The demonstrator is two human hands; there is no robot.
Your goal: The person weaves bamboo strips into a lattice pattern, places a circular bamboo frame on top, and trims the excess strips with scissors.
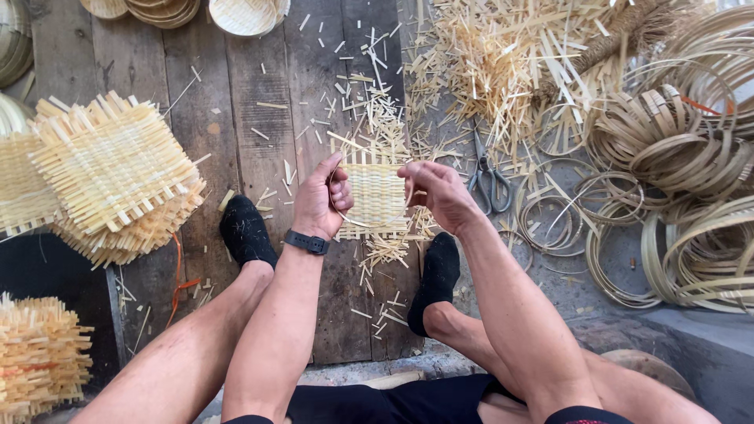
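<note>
**Q:** Hands first: what does each grip?

**A:** Left hand (323,198), wearing a black wristband (306,242), is closed around a thin bamboo strip (339,206) that curves down in front of a small woven bamboo mat (377,192). Right hand (438,192) is closed too, pinching the mat's right edge between thumb and fingers. The mat is held up between the two hands, above the plank floor (251,118) and between the person's two black-socked feet (245,232).

**Q:** How is this step best handled?

**A:** By judgement, the strip should be kept taut and bent gently, so that it follows the mat's border without kinking. The right hand should hold the weave flat, so that loose ends do not slide out.

**Q:** What lies around, by count?

**A:** One pair of scissors (488,174) lies on the floor just right of the hands. One stack of finished square mats (118,177) sits at the left, with another part-seen stack at the left edge (23,188) and one more at the lower left (39,353). Round woven trays (247,14) show at the top edge, three or so, all cropped. Coiled bamboo hoops (667,149) fill the right side, too tangled to count. Offcut slivers (487,71) are strewn beyond counting.
</note>
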